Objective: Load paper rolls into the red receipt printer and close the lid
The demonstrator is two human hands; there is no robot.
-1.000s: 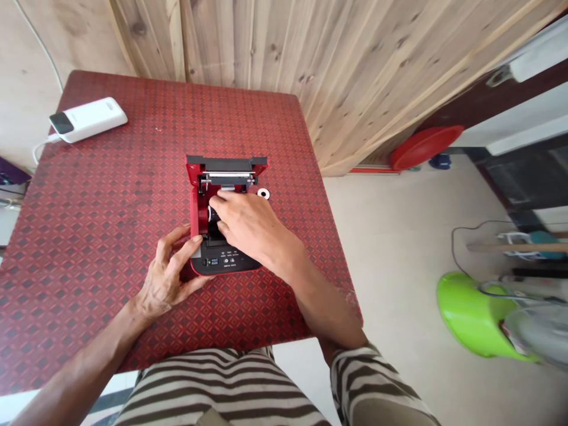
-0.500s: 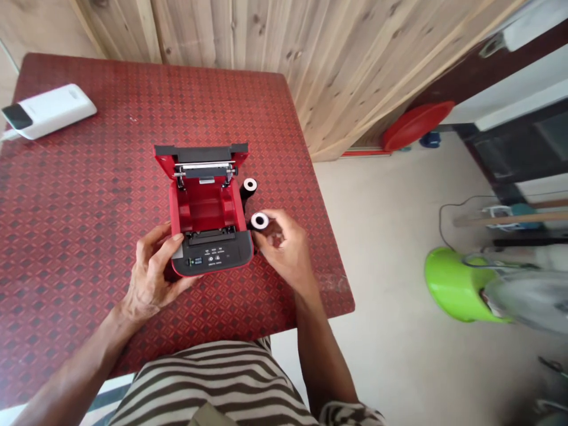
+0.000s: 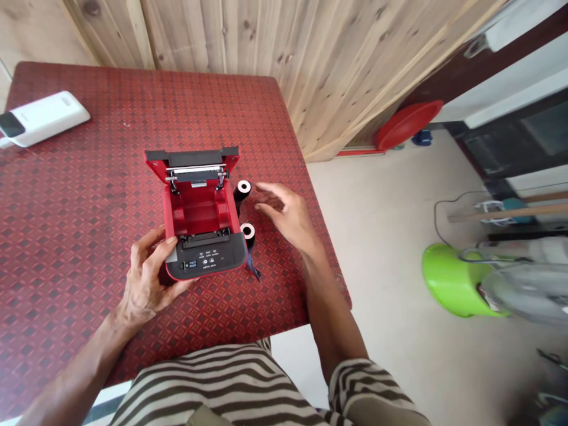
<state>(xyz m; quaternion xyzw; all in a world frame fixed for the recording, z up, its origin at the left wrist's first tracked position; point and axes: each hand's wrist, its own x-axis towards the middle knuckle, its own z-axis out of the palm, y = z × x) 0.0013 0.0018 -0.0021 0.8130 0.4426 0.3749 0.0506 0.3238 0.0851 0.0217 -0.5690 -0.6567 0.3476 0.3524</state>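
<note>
A small red and black label printer sits on the patterned table with its lid raised and its red roll bay bare. My left hand grips the printer's front left corner, thumb on top and fingers underneath. Right of the printer stand two dark rolls with white cores: a far roll and a near roll. A dark ribbon tail trails from beneath the near one. My right hand hovers just right of the far roll, thumb and fingers apart, holding nothing.
The red patterned table ends at a right edge near my right forearm. A white power bank lies at the far left. Wooden panelling rises behind. On the floor to the right is a green bucket.
My right hand has let go of the near roll and moved away toward the far roll, opening its fingers. My left hand keeps its hold on the printer.
</note>
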